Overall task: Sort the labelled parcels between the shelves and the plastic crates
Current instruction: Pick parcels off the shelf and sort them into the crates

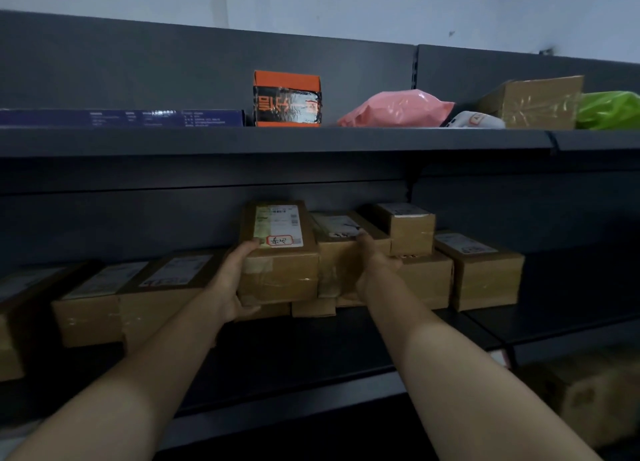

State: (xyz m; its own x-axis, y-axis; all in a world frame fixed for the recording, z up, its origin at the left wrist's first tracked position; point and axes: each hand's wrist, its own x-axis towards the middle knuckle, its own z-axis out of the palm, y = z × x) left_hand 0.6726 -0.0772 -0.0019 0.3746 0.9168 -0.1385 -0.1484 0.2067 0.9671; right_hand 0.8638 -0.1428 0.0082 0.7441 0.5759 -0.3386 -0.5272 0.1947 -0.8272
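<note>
Head view. Two brown parcels lie side by side over the middle shelf (311, 349), above lower boxes (313, 308), with their long axes running toward 12 o'clock, into the shelf back. The left hand (235, 280) grips the labelled parcel (280, 252) at its 9 o'clock flank, thumb on top and fingers beneath. The right hand (372, 266) clasps the neighbouring parcel (346, 249) at its 3 o'clock flank. Both hands are in contact, so any withdrawal probably runs toward 6 o'clock.

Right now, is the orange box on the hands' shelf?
No, the orange box sits on the upper shelf, above the left hand and right hand.
</note>
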